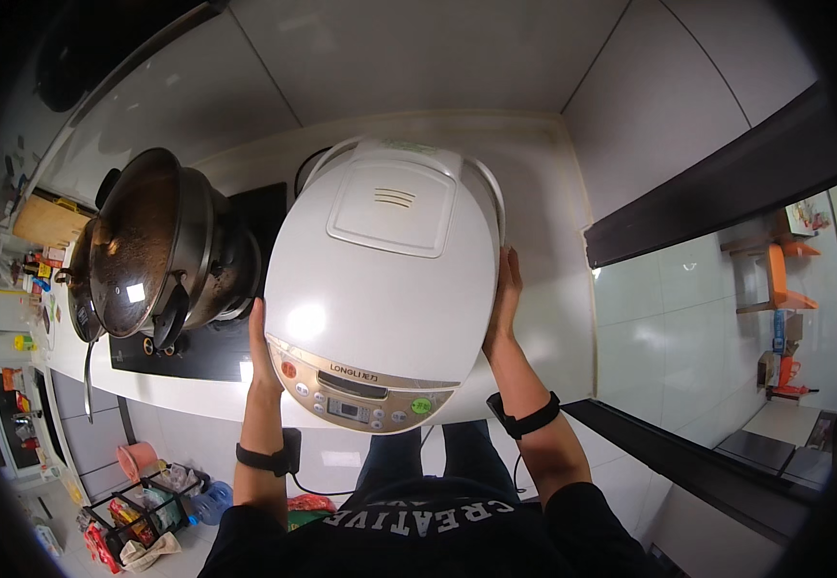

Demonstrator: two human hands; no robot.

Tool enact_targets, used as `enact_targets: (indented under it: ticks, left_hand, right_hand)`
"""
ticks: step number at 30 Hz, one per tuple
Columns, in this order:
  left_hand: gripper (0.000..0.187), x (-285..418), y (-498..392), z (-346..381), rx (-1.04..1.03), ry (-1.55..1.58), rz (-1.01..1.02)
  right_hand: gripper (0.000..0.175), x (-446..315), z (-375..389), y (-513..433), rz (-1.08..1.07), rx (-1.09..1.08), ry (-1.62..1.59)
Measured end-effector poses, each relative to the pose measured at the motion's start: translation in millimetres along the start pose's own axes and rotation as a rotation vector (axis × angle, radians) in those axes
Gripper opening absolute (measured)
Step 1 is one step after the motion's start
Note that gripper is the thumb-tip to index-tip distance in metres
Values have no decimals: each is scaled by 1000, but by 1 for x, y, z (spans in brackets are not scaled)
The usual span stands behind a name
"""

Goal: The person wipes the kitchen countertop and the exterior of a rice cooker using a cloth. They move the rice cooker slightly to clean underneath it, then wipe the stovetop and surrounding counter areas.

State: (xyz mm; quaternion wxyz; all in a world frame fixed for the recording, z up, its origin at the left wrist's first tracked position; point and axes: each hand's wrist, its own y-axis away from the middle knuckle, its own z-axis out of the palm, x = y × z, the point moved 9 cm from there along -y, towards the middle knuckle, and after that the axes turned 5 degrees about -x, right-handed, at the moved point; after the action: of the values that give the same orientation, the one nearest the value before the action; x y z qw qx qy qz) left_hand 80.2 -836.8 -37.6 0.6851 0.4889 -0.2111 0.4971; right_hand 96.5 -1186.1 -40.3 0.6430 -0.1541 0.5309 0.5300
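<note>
A large white Longli rice cooker (382, 289) with its lid closed fills the middle of the view, over the white countertop. Its gold control panel (353, 408) faces me, and a carrying handle (489, 191) shows at the back right. My left hand (264, 354) presses against the cooker's left side, beside the hob. On the opposite side, my right hand (505, 303) is against the wall of the cooker, its fingers pointing away from me. Whether the cooker rests on the counter or is lifted, I cannot tell.
Left stands a black glass hob (201, 357) bearing a steamer pot with a glass lid (140, 246). A pan handle (89, 383) juts over the counter's front edge. A dark door frame (714, 180) borders the right. A black rack (147, 506) with bags is on the floor.
</note>
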Motion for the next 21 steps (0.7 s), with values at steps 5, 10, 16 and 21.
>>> enact_targets:
  ticks: [5,10,16,21]
  left_hand:
    - [61,-10,22,-13,37,-13,38]
    - [67,-20,31,-18,122,-117,27]
    - [73,14,45,-1,162,-499,145]
    - [69,57,87,66,73,-1326,571]
  right_hand:
    - [30,1,12,-6,-21,-88,106]
    - [32,4,8,-11,4,-91,142]
    - [34,10,-28,-23,-110,131,44]
    - [35,2,-83,-26,-366,103,543]
